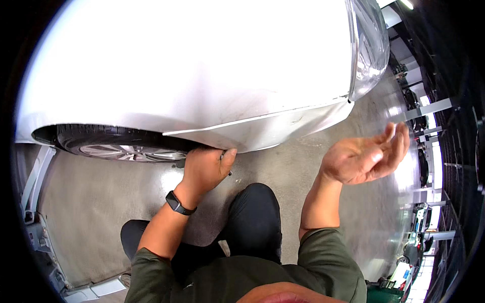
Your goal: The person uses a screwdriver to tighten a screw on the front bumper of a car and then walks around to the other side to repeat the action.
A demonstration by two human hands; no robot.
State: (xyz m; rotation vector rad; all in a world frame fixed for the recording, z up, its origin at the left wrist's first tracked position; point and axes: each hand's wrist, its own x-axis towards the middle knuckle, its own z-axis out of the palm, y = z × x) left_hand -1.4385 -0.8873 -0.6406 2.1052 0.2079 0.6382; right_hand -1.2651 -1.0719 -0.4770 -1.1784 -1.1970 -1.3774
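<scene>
My left hand [206,169], with a black watch [178,203] on its wrist, is at the lower rear edge of a white car's front bumper [298,118], beside the wheel. Its fingers are partly hidden under the bumper edge. A thin dark tool [230,173] pokes out below the thumb; most of it is covered, so its kind cannot be told. To the right, my right hand [361,159] is raised in the air, apart from the car. Its palm faces up, fingers loosely bent and apart, with nothing visible in them.
Left of my hand is the front wheel [131,151], with a black tyre and silver spokes. The headlight [369,50] is at the upper right. Pale lift arms [40,171] stand at the far left over the grey floor [101,212]. My bent knees [255,212] are below the bumper.
</scene>
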